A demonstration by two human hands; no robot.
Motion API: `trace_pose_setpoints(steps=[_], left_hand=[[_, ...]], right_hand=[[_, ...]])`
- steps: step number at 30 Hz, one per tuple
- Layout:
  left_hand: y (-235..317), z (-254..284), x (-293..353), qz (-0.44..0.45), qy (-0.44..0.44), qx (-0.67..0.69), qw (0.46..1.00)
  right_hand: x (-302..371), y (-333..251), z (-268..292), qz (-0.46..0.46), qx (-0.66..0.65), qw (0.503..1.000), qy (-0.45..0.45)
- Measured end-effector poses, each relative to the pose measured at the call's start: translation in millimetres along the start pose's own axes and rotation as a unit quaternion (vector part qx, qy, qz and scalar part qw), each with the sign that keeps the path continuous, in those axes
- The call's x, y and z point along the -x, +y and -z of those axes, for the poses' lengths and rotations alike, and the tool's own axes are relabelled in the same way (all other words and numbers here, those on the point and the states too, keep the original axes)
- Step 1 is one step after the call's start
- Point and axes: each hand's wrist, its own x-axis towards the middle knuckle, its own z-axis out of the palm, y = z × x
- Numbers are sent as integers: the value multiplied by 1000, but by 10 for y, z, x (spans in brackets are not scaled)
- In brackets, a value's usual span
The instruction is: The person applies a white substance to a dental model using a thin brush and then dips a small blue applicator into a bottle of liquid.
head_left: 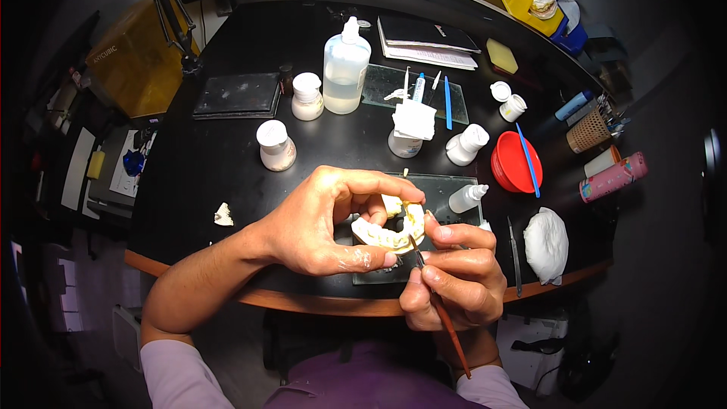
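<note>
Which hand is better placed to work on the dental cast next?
Probably the right hand: it holds the brown-handled tool, tip at the dental cast, while the left hand is occupied holding that cast.

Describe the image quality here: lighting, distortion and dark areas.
Head view: the table's front edge bows, as fisheye lenses make it; head view: the corners fall to near black, while the left hand, right hand and dental cast are brightly lit; head view: the white wad is bright, its folds faint.
</note>
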Motion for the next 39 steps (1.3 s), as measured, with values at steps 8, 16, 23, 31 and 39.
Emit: trace_pose_setpoints(steps=[8,16,23,31,39], left_hand=[[-40,20,1,-26,-8,-19,999],[42,30,-12,27,3,7,1000],[-5,14,5,50,-4,69,996],[-25,112,-39,16,2,12,1000],[0,122,-40,17,40,-36,998]], right_hand=[[3,-21,-6,-6,-6,1000,-1],[39,-46,282,-33,83,996,24],[483,-33,402,-161,69,981,83],[629,4,423,-163,101,981,17],[662,21,434,-182,91,979,-16]])
